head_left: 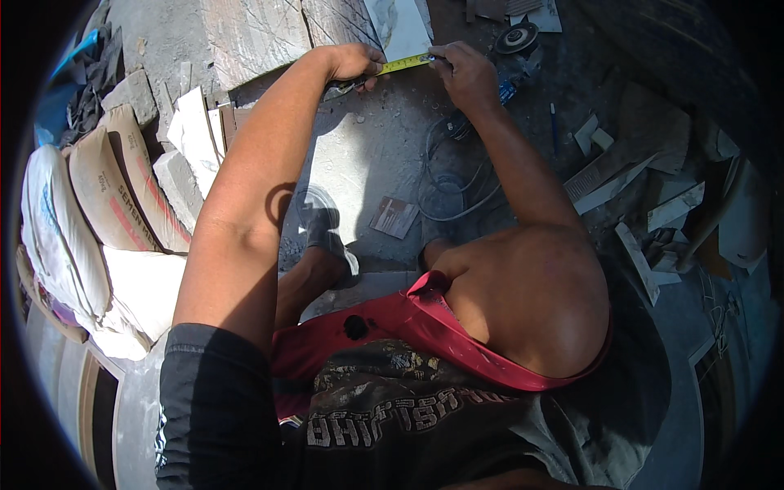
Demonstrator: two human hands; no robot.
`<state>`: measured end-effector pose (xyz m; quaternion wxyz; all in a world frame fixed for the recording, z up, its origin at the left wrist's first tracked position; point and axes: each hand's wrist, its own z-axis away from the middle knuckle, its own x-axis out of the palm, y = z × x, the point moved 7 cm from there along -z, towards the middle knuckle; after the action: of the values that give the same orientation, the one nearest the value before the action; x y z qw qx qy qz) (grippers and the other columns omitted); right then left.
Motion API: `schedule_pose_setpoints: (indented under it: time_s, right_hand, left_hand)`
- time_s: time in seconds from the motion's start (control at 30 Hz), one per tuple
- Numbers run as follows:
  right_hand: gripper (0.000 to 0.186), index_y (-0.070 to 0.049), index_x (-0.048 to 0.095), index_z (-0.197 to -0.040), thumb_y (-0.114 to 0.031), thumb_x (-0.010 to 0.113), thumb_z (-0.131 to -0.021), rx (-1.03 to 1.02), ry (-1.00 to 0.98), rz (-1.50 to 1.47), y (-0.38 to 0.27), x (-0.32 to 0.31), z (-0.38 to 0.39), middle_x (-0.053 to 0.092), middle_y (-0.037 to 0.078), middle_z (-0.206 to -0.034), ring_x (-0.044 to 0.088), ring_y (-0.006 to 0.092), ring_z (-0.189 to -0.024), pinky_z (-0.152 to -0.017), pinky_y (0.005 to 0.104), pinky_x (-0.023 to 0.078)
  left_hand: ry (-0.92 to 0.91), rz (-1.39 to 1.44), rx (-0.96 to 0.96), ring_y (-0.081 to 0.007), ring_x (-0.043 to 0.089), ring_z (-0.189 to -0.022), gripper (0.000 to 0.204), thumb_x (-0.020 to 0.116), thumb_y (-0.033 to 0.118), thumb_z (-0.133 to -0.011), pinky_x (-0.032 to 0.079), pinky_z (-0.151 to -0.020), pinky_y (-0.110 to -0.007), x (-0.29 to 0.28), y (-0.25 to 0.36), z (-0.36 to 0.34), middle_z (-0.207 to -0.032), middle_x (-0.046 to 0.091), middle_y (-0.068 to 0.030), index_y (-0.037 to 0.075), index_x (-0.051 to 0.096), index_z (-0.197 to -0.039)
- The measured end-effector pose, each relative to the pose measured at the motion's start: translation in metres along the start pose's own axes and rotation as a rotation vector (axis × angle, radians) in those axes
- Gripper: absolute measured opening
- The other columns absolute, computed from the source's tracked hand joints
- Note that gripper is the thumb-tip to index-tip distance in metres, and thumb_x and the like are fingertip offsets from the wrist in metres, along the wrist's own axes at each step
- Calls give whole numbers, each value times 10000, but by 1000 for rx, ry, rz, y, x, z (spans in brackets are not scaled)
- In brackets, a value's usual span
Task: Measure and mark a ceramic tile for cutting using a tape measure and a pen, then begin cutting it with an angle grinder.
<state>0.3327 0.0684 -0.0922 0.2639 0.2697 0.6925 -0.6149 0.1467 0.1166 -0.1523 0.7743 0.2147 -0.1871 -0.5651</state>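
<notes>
My left hand (pixel 351 67), at top centre, is closed around a dark tape measure body, and its yellow blade (pixel 402 64) stretches out to the right. My right hand (pixel 469 77) pinches the blade's end near the edge of a white marble-look tile (pixel 396 23). To the left of that tile lie veined beige-grey tiles (pixel 245 45). An angle grinder (pixel 514 41) with a dark disc rests right of my right hand, partly behind it.
Paper sacks (pixel 106 184) and a white sack (pixel 53 229) crowd the left. Tile offcuts (pixel 665 212) are piled at right. A looped cable (pixel 429 163), a blue pencil (pixel 554 131) and a small square tile piece (pixel 394 216) lie on the dusty floor between.
</notes>
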Motion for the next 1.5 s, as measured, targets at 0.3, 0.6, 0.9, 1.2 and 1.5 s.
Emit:
schedule_pose_setpoints:
  time_s: [0.3,0.6,0.9,1.2,1.5]
  right_hand:
    - [188,-117,713,-989,-151,742,-806,1,-6,-1,-2,-1,-4,684,73,-933,667,308,-856,-734,400,540]
    - [179,-111,712,-979,-145,741,-806,-7,13,-2,-3,-3,-4,683,74,-927,668,305,-852,-735,398,540]
    - [180,-111,711,-976,-138,742,-801,-6,-6,8,-5,-4,5,682,72,-930,668,298,-853,-733,394,538]
    - [201,-75,706,-985,-128,746,-795,55,-30,-18,-7,-7,40,679,92,-925,666,300,-859,-741,395,536]
    - [212,-47,709,-986,-165,753,-815,110,1,-113,-21,-31,69,687,122,-939,666,323,-844,-737,382,531]
  left_hand:
    - [35,21,-5,-143,600,-683,238,480,139,-999,497,-667,-283,-3,2,2,-738,622,-50,-5,638,-1106]
    - [36,27,-9,-148,604,-692,238,482,130,-992,499,-672,-288,-2,1,2,-751,629,-56,-4,636,-1113]
    - [10,-39,11,-157,606,-700,250,491,138,-986,499,-673,-296,6,-1,0,-769,636,-60,-6,620,-1144]
    - [-34,-27,-14,-143,598,-708,248,490,129,-992,487,-676,-286,35,-9,3,-759,622,-39,-1,626,-1154]
    - [-47,-8,20,-187,624,-701,256,490,157,-973,507,-685,-334,80,-48,23,-804,675,-70,-1,641,-1106]
